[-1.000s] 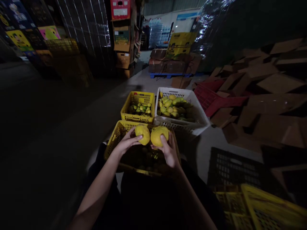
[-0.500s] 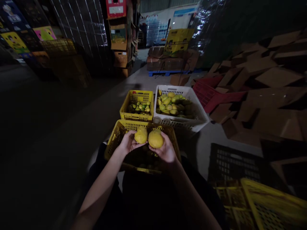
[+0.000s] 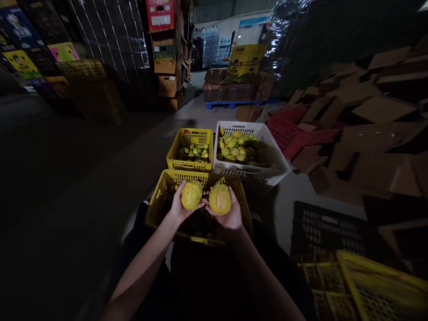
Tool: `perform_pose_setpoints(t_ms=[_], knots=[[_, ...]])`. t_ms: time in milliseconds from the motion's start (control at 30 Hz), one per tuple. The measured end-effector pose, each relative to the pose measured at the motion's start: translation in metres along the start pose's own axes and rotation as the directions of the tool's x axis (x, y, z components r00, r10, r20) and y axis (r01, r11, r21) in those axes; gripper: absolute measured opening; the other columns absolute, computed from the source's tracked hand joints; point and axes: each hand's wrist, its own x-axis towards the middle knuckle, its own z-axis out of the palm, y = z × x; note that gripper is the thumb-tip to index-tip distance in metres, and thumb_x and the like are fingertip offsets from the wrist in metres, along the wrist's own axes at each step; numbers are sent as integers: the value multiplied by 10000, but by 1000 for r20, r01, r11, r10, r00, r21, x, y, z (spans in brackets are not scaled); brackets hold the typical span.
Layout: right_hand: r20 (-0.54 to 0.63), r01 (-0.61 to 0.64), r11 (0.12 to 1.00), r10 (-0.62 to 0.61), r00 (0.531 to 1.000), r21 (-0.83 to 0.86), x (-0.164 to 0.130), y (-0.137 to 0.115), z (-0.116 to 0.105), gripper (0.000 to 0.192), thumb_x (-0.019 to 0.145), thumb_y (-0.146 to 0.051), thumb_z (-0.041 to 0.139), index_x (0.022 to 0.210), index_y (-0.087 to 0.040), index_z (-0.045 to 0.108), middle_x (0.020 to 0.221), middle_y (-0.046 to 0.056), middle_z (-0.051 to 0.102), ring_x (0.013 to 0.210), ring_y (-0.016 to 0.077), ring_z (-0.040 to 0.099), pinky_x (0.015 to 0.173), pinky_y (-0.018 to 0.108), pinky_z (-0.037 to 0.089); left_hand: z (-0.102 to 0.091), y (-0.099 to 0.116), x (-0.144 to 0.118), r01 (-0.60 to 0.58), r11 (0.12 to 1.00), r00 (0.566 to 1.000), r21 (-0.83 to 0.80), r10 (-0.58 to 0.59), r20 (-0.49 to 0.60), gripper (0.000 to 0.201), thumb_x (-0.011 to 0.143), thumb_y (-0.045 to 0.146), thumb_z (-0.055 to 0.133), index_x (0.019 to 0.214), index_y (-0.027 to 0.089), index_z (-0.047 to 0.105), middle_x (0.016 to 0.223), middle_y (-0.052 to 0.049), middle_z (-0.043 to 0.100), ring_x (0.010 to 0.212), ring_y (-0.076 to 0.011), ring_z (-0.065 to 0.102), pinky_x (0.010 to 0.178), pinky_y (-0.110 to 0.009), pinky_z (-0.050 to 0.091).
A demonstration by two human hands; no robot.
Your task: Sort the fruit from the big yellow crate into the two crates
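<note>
Side by side, two yellow fruits held over a yellow crate.
Left hand (image 3: 178,206) cups the left fruit (image 3: 191,195); right hand (image 3: 229,215) grips the right fruit (image 3: 220,199), both above the near yellow crate (image 3: 160,196). Beyond stand a smaller yellow crate (image 3: 191,166) and a white crate (image 3: 267,167) of fruit.

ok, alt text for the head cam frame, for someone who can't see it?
Two bare hands each hold a yellow fruit, left hand with the smaller fruit, right hand with the larger fruit, over a near yellow crate. Beyond sit a small yellow crate and a white crate of yellow-green fruit, in a dim warehouse.
</note>
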Motion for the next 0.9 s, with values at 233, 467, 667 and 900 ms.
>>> perform_pose_setpoints(t_ms=[233, 467, 667, 900], knots=[[-36, 169, 960, -166, 986, 223, 2, 5, -4, 347, 913, -354, 389, 828, -204, 689, 792, 26, 746, 760, 157, 700, 754, 333, 563, -6, -10, 2, 10, 976, 996, -220, 9, 88, 407, 894, 432, 434, 1052, 139, 669, 909, -103, 724, 839, -203, 699, 730, -287, 555], [-35, 124, 970, -120, 992, 209, 3, 5, -3, 299, 919, -345, 416, 875, -207, 677, 865, 24, 753, 804, 184, 710, 810, 371, 550, 1, -11, 1, -174, 946, 982, -274, 186, 20, 443, 895, 298, 440, 1324, 242, 531, 1154, -62, 681, 997, -199, 656, 897, -355, 494], [-97, 83, 976, -65, 993, 201, 6, 11, -1, 400, 951, -347, 329, 857, -176, 678, 819, 55, 754, 754, 187, 712, 849, 417, 543, 1, -8, 1, -156, 950, 988, -271, 150, -46, 449, 908, 371, 377, 1304, 247, 551, 1093, -65, 698, 922, -197, 668, 748, -311, 527], [-98, 96, 969, -75, 992, 226, 7, 12, -2, 405, 950, -346, 325, 871, -173, 683, 834, 66, 758, 751, 188, 719, 827, 405, 550, 0, -7, 2, -175, 944, 984, -278, 173, -32, 442, 880, 332, 404, 1271, 220, 577, 1062, -63, 708, 919, -188, 668, 745, -293, 531]])
